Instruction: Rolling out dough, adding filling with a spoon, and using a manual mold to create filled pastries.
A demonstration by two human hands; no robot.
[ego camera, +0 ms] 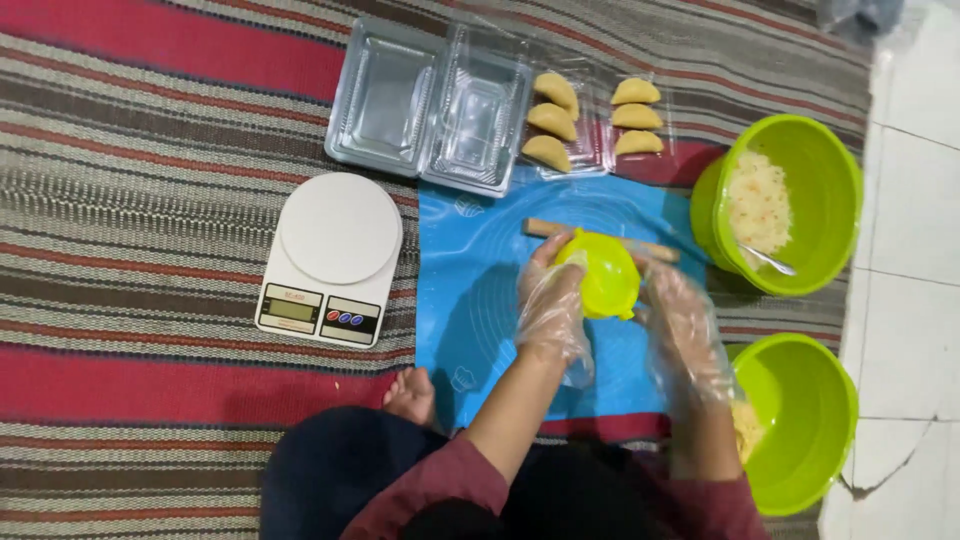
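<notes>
Both hands wear clear plastic gloves and grip a folded yellow-green dumpling press (600, 275) above a blue silicone mat (470, 300). My left hand (550, 305) holds the press on its left side. My right hand (682, 325) holds it from the right. A wooden rolling pin (545, 228) lies on the mat just behind the press, partly hidden by it. Whether dough sits inside the press is hidden.
A white kitchen scale (335, 255) stands left of the mat. Clear plastic trays (430, 105) lie behind, with several folded pastries (552, 120) beside them. A green bowl (830, 190) holds filling and a spoon (770, 262); another green bowl (805, 420) sits at right. Striped rug (150, 150) all around.
</notes>
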